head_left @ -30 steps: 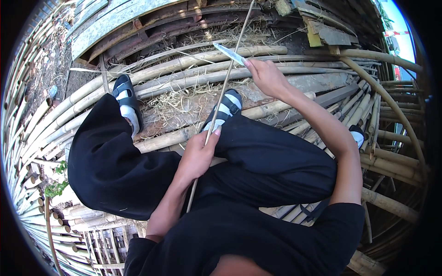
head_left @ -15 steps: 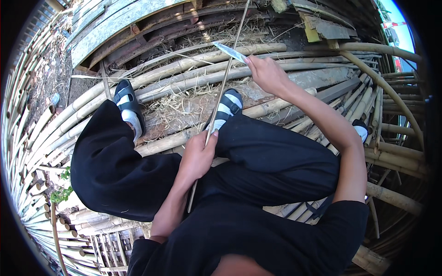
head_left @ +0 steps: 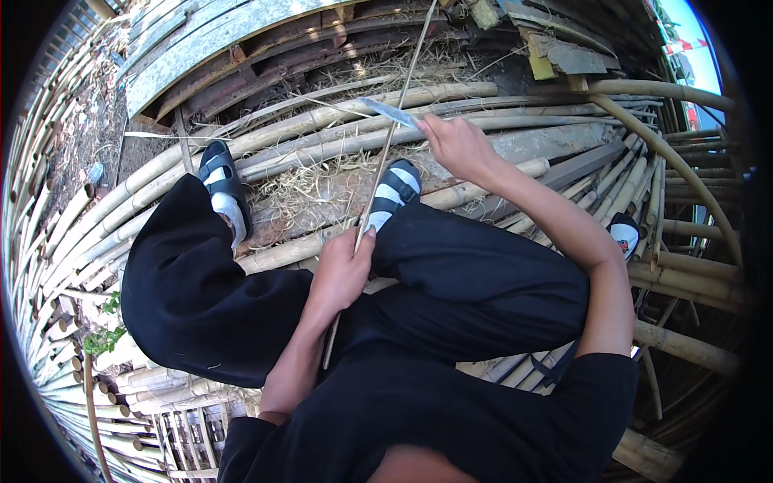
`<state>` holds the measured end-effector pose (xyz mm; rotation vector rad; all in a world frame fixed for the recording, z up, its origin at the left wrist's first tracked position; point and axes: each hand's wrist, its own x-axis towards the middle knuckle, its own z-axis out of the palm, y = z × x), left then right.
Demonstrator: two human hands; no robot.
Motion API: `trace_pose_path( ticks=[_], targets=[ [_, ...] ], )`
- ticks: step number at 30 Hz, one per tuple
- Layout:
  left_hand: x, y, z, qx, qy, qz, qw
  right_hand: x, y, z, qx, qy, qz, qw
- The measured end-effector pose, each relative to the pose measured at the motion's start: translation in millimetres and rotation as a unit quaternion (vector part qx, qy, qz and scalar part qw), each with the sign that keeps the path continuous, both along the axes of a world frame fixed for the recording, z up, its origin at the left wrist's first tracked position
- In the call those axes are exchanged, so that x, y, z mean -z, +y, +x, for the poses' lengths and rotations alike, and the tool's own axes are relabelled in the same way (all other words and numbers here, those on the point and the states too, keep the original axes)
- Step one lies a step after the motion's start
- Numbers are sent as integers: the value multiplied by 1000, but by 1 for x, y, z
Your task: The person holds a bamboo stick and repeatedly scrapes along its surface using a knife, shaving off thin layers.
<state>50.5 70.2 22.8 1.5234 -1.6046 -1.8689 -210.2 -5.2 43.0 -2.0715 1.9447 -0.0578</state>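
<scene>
A long thin bamboo strip (head_left: 407, 79) slants from the top of the view down past my lap. My left hand (head_left: 341, 266) is closed round its lower part, near my knee, and the strip's near end sticks out below the wrist. Farther up, my right hand (head_left: 460, 146) grips a knife (head_left: 388, 112), its handle hidden in the fingers. The pale, pointed blade lies across the strip, tip toward the left; whether its edge bites in cannot be seen.
Bamboo poles (head_left: 322, 146) lie under and around my sandalled feet, with thin shavings (head_left: 310, 189) scattered among them. Wooden pallets (head_left: 225, 48) stand at the far side. More poles (head_left: 680, 233) cross at the right, and cut bamboo (head_left: 72, 233) is piled at the left.
My right hand has drawn the knife a little nearer along the strip. The left hand keeps its hold on the strip, almost in the same place.
</scene>
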Motion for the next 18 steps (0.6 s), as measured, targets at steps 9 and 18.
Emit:
trace_pose_path(
  ticks=[9, 18],
  targets=[
    [-2, -2, 2, 1, -10, 17, 1000, 10, -12, -9, -6, 32, -43, 999],
    [-3, -3, 2, 13, -17, -7, 1000, 8, -8, -3, -32, -10, -27, 999]
  ],
)
